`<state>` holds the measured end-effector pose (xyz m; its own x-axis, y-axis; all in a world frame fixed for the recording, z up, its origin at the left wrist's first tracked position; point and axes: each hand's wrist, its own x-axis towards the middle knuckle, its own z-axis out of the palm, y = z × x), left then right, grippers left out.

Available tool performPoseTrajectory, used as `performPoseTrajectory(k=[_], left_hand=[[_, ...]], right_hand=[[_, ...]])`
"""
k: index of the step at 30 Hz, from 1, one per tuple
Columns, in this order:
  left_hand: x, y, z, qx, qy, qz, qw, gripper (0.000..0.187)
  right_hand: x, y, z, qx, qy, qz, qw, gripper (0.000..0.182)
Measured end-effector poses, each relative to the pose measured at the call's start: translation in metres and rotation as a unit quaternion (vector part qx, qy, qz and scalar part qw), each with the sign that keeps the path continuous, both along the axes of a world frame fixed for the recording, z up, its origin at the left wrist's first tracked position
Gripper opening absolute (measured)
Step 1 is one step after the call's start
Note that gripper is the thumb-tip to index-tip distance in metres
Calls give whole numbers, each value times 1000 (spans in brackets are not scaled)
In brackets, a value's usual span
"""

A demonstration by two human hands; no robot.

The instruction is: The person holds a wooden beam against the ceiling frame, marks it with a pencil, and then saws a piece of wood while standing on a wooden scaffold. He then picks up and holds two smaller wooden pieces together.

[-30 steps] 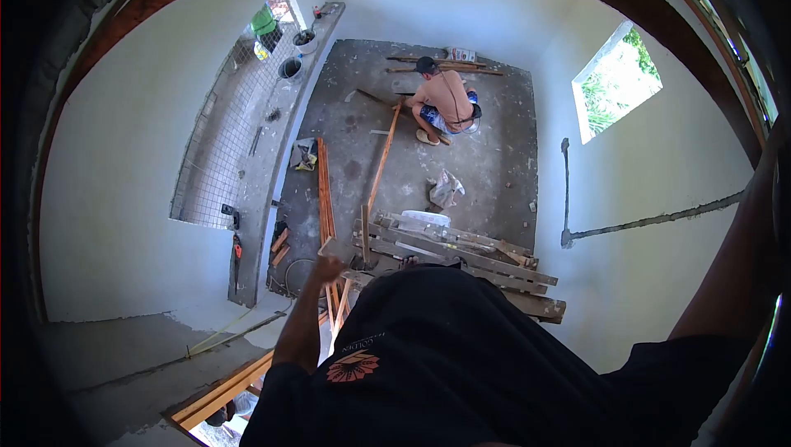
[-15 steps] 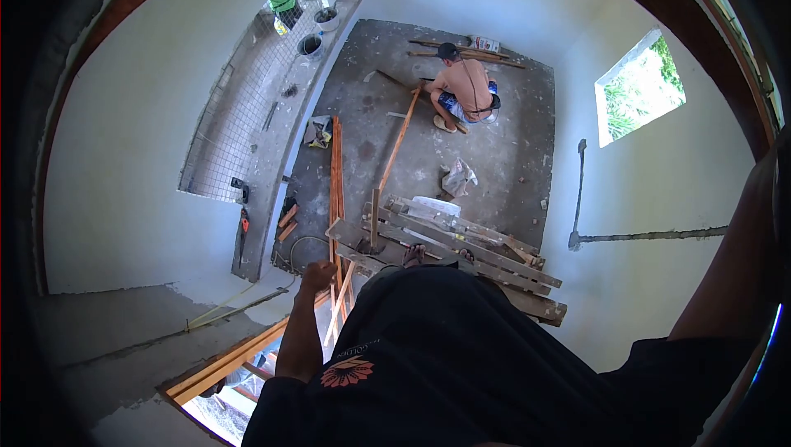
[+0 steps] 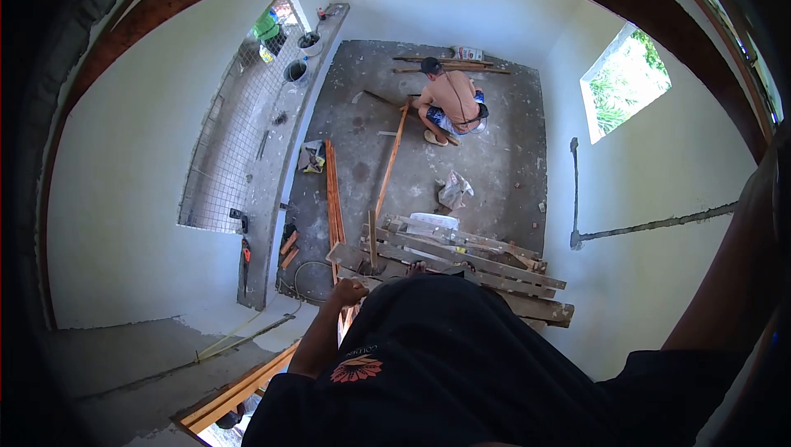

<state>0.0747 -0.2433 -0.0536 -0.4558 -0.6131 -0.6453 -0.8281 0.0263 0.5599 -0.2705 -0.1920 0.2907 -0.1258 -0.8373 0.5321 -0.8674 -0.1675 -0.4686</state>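
My L hand [image 3: 350, 290], fisted, sits nearer scaffold planks [image 3: 494, 263] at 2 o'clock, long axis 10-to-4; R hand off-frame, state unknown.

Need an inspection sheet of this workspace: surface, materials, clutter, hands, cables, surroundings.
Surface: plank platform, gaps between boards; wearer's feet at its edge.
Materials: long reddish timbers on the floor; another long strip reaches the co-worker.
Clutter: crumpled bag, printed bag, short offcuts; two buckets on the ledge.
Hands: left hand beside the platform's end, fingers look curled, contents unclear; right hand out of view.
Cables: thin loop near the ledge, type unclear.
Surroundings: co-worker crouching; window opening in the right wall.
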Motion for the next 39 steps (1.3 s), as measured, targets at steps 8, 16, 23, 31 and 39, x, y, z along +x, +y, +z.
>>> performPoseTrajectory(k=[8, 16, 23, 31, 39], left_hand=[[1, -44, 13, 13, 16, 112, 993, 36], [-6, -35, 18, 43, -15, 76, 996, 36], [-6, -13, 1, -29, -15, 13, 999, 38], [-4, -36, -5, 13, -48, 4, 999, 38], [-21, -37, -6, -6, -10, 20, 1000, 38]], right_hand=[[-4, -4, -1, -5, -3, -2, 1000, 61], [-8, -8, 3, -11, 2, -1, 1000, 60], [-9, -10, 3, -13, 4, 0, 1000, 59], [-14, -13, 5, -20, 9, -6, 1000, 58], [-18, -15, 9, -28, 10, -9, 1000, 57]])
